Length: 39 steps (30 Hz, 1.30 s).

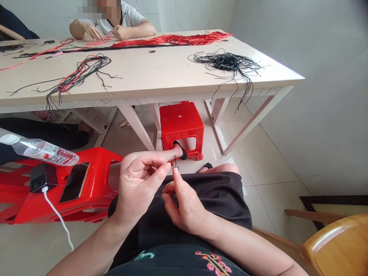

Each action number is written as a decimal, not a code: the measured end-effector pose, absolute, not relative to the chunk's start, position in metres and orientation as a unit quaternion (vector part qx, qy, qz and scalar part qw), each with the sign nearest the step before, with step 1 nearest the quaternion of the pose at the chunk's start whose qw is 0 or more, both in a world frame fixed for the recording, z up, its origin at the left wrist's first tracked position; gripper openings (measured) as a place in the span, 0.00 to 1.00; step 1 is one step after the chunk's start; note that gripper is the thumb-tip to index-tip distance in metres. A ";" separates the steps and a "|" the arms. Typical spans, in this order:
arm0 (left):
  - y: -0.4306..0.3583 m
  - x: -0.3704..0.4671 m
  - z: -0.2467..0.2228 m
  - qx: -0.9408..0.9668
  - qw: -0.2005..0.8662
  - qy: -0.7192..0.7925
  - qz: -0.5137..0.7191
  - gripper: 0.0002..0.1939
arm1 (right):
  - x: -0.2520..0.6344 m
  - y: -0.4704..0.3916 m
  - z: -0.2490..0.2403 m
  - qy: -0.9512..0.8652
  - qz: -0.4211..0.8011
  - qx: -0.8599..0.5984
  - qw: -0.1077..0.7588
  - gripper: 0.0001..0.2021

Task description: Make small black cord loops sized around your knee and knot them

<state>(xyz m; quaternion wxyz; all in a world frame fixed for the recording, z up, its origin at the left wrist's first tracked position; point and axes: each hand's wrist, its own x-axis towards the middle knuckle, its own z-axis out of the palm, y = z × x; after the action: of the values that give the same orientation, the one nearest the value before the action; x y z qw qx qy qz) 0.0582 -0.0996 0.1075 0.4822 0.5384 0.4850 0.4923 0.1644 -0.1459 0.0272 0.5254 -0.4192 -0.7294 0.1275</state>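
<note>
Above my lap, my left hand (140, 184) pinches a thin black cord (175, 161) between thumb and forefinger. A small curved piece of the cord sticks out past the fingertips. Just to the right is my right hand (186, 203), one finger pointing up at the cord and the others loosely bent and apart. That fingertip is at the cord's lower bit; whether it presses on it I cannot tell. Further off, a tangled bundle of black cords (228, 61) lies on the table (161, 74), with ends hanging over the front edge.
Red and black cords (83, 71) lie on the table's left, and a long red cord bundle (178, 39) at the back. Across sits a person (135, 23). Left, a red stool (97, 161) holds a bottle (46, 149), phone (75, 182) and charger (43, 177). Another red stool (182, 119) stands ahead.
</note>
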 end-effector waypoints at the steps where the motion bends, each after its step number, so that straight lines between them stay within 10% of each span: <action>1: -0.099 0.058 0.108 0.534 0.496 0.481 0.488 0.06 | 0.166 -0.144 0.027 -0.722 0.094 -0.432 0.533 0.40; 13: -0.100 0.069 0.113 0.444 0.625 0.454 0.455 0.09 | 0.178 -0.133 0.025 -0.677 -0.046 -0.400 0.616 0.25; 25: -0.107 0.068 0.110 0.506 0.582 0.446 0.455 0.06 | 0.178 -0.136 0.029 -0.634 -0.157 -0.511 0.558 0.39; 32: -0.106 0.064 0.106 0.510 0.597 0.438 0.438 0.06 | 0.188 -0.134 0.040 -0.613 0.191 -0.467 0.608 0.06; 35: -0.098 0.061 0.108 0.475 0.606 0.456 0.447 0.08 | 0.192 -0.138 0.034 -0.519 0.427 -0.448 0.589 0.09; 39: -0.087 0.058 0.105 0.460 0.578 0.482 0.471 0.09 | 0.199 -0.142 0.027 -0.513 0.387 -0.501 0.580 0.10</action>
<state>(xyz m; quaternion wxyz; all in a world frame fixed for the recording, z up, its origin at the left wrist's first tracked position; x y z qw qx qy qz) 0.0581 -0.0869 0.1045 0.5784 0.4603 0.4818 0.4706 0.1988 -0.1425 0.0274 0.5803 -0.5007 -0.5127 0.3869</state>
